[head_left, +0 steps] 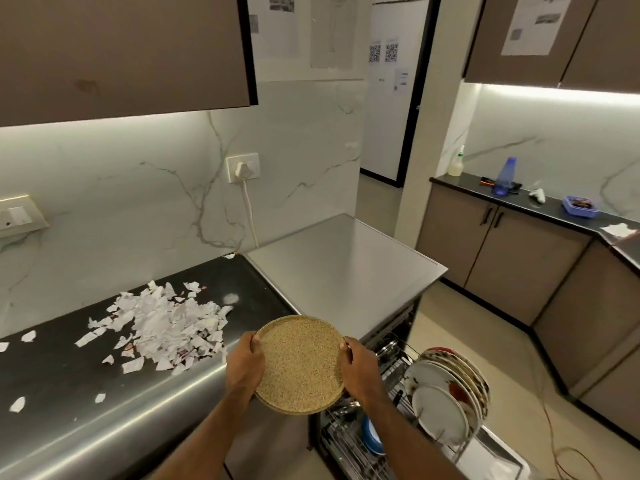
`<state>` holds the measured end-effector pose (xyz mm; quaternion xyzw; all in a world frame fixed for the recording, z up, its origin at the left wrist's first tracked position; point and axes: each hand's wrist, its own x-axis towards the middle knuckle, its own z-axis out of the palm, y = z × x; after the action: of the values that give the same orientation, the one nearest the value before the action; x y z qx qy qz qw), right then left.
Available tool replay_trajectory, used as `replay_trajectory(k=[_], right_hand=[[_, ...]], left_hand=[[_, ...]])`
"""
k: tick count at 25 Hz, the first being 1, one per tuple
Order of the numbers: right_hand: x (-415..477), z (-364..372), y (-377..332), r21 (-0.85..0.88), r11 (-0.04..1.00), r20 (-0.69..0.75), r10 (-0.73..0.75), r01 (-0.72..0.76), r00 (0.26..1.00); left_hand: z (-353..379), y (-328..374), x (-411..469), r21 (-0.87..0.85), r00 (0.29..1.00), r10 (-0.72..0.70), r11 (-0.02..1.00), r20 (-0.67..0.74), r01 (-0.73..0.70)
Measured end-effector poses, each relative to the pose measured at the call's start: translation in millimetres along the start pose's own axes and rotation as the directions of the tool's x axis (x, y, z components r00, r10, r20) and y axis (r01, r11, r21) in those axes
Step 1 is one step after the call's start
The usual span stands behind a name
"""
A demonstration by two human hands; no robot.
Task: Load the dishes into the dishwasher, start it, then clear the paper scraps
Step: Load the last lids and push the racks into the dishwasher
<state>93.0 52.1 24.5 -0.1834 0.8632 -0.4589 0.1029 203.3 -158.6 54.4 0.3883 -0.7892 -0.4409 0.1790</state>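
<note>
I hold a round tan speckled plate (300, 365) level in front of me, above the counter's front corner. My left hand (244, 365) grips its left rim and my right hand (360, 370) grips its right rim. Below and to the right, the open dishwasher's lower rack (349, 441) is pulled out. It holds a row of upright white and patterned plates (446, 393) and a blue dish (372, 436). A heap of torn paper scraps (166, 327) lies on the black counter (52, 375) to the left, with stray bits around it.
The dishwasher's steel top (346, 261) stands behind the plate. A white plug and cord (244, 174) hang on the marble wall. Across the floor, a second counter (519, 199) carries a blue bottle (505, 176), a spray bottle and a blue tray. An orange cable (554, 441) lies on the floor.
</note>
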Motion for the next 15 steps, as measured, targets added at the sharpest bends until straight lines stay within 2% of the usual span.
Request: replay_trajectory(k=[8, 15], right_hand=[[-76, -66, 85, 0.014, 0.988, -0.148, 0.152, -0.152, 0.977], [-99, -120, 137, 0.038, 0.954, -0.263, 0.295, -0.296, 0.918]], left_hand=[[80, 31, -79, 0.048, 0.984, 0.047, 0.997, 0.172, -0.056], [154, 44, -82, 0.171, 0.913, 0.105, 0.968, 0.395, -0.186]])
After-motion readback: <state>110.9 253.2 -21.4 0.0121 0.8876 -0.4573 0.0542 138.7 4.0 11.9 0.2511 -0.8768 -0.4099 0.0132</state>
